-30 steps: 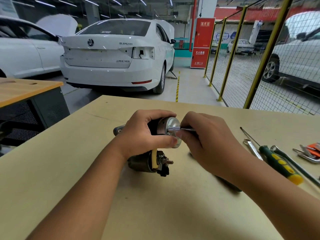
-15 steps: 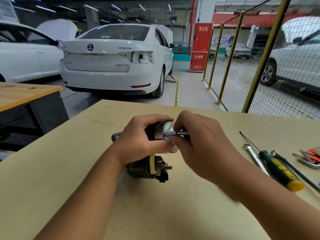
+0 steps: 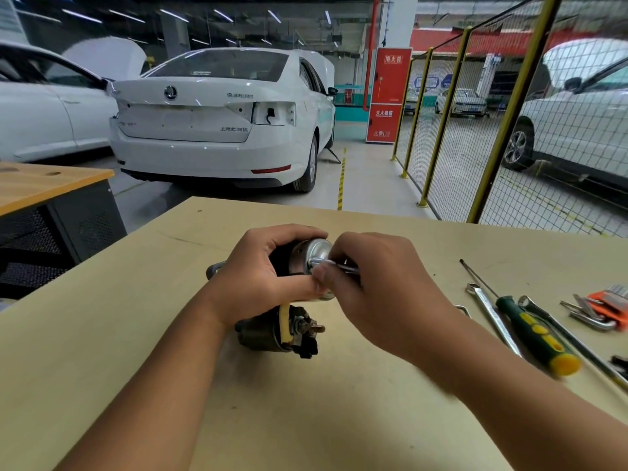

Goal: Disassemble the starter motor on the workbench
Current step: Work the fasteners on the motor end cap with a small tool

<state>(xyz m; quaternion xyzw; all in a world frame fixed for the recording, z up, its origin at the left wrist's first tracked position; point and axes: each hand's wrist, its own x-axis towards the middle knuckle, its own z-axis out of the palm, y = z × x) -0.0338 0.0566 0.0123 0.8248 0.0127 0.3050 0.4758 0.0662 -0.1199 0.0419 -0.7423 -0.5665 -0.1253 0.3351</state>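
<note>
Workbench (image 3: 102,368), left hand (image 3: 261,280) gripping starter motor (image 3: 306,256), right hand (image 3: 377,294) pinching tool (image 3: 334,263)

Garage hall, grey concrete floor (image 3: 367,178) with a yellow-black striped line (image 3: 341,180). Pale wooden worktop (image 3: 102,351) in foreground. Second bench (image 3: 51,185) at left, orange-brown top over dark perforated metal base. White sedan (image 3: 217,120) parked tail-on, one tail lamp removed; another white car (image 3: 44,110) to its left. Yellow-posted mesh fence (image 3: 509,124) at right, more cars behind it. Red fire cabinet (image 3: 387,95) against a pillar. Strip lights (image 3: 176,15) overhead.
</note>
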